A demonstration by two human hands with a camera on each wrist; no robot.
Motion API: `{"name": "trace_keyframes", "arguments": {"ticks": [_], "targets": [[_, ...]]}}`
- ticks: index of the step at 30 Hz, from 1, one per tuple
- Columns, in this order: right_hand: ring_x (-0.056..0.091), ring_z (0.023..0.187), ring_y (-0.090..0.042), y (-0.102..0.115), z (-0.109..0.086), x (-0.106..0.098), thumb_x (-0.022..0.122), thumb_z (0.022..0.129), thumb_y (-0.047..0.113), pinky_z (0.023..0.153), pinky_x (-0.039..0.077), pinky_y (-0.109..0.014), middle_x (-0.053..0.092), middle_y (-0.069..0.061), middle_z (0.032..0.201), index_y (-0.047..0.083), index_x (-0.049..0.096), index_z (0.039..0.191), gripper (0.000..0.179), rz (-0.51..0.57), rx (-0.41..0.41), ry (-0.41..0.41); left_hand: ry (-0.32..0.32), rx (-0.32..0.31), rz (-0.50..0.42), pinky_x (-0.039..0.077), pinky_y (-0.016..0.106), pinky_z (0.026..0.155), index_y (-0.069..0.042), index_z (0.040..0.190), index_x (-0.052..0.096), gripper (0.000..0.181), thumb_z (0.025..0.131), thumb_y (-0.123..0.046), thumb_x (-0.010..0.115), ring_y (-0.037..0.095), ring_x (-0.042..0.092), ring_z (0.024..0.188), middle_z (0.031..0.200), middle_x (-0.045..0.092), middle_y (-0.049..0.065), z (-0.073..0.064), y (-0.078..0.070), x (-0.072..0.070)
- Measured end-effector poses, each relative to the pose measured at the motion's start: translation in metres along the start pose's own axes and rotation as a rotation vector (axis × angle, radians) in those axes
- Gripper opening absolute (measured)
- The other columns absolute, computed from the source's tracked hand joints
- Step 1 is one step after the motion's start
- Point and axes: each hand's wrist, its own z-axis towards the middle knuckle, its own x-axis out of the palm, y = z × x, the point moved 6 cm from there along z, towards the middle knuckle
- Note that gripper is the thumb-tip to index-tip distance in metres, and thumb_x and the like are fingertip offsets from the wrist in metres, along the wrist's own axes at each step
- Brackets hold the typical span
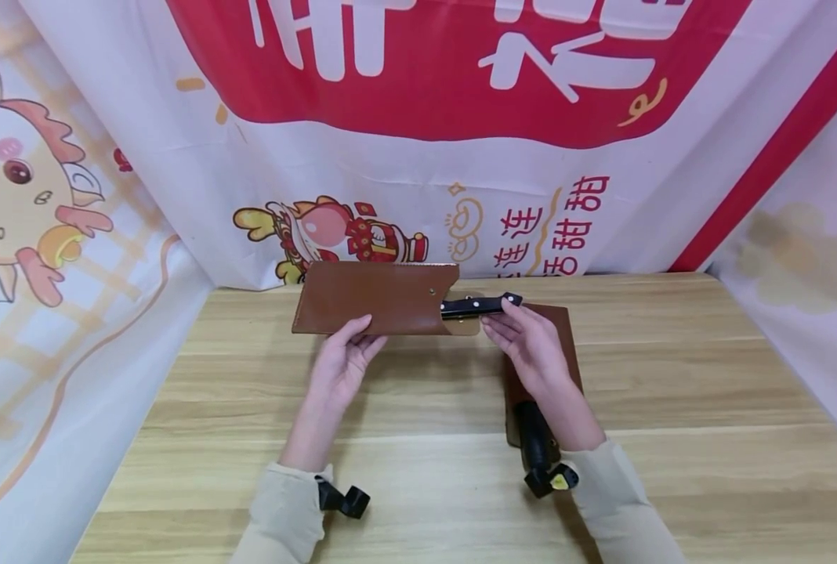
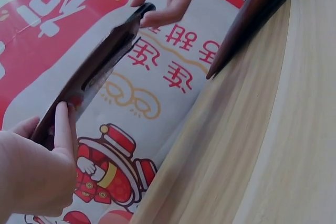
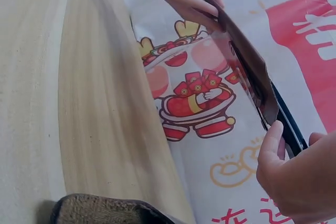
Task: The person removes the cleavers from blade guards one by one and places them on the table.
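A brown leather knife sheath [image 1: 376, 298] is held up off the table, its long side roughly level. Out of its right end sticks the black riveted handle of a knife [image 1: 480, 306]; the blade is hidden inside. My left hand [image 1: 342, 362] grips the sheath's lower edge, thumb on the front and fingers behind. With thumb and fingers my right hand [image 1: 531, 345] pinches the end of the knife handle. Beneath the right forearm lies a second brown sheath [image 1: 558, 333] with a thick black handle [image 1: 534, 439] pointing toward me.
The wood-grain table [image 1: 418, 486] spreads under both arms. A printed white and red cloth [image 1: 418, 157] hangs along its back edge, and more cloth lines the left and right sides. Each wrist wears a small black camera mount [image 1: 344, 499].
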Motion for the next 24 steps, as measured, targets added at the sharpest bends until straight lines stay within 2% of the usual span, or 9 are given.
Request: {"name": "trace_keyframes", "arguments": {"ticks": [9,13,19,24], "targets": [[0.07,0.093,-0.019,-0.0067,0.0033,-0.0046,0.056,0.108,0.015,0.09,0.059,-0.03,0.073,-0.007,0.096,0.003,0.053,0.127,0.022,0.1,0.106,-0.052,-0.045,0.023,-0.007,0.063,0.033,0.078,-0.003,0.095,0.064,0.013,0.101,0.006,0.057,0.02,0.071,0.088,0.092,0.068,0.009,-0.0032,0.0065,-0.001],[0.069,0.092,-0.018,-0.0063,0.0028,-0.0069,0.057,0.107,0.013,0.089,0.059,-0.03,0.073,-0.007,0.096,0.003,0.054,0.126,0.021,0.139,0.121,-0.068,-0.047,0.037,0.007,0.063,0.033,0.077,-0.004,0.094,0.063,0.015,0.102,0.006,0.055,0.019,0.071,0.086,0.092,0.068,0.007,-0.0033,0.0082,0.0013],[0.072,0.09,-0.019,-0.0057,0.0025,-0.0096,0.06,0.105,0.01,0.091,0.059,-0.032,0.075,-0.009,0.095,0.004,0.063,0.113,0.01,0.17,0.126,-0.083,-0.041,0.05,0.019,0.063,0.032,0.077,-0.004,0.095,0.064,0.015,0.102,0.006,0.055,0.019,0.072,0.085,0.091,0.07,0.007,-0.0054,0.0074,0.0027],[0.072,0.094,-0.019,-0.0049,0.0016,-0.0094,0.06,0.105,0.009,0.094,0.058,-0.032,0.074,-0.009,0.097,0.004,0.058,0.122,0.018,0.165,0.136,-0.079,-0.042,0.057,0.018,0.063,0.032,0.075,-0.004,0.097,0.063,0.014,0.102,0.007,0.055,0.019,0.072,0.083,0.09,0.07,0.007,-0.0059,0.0064,0.0028]]}}
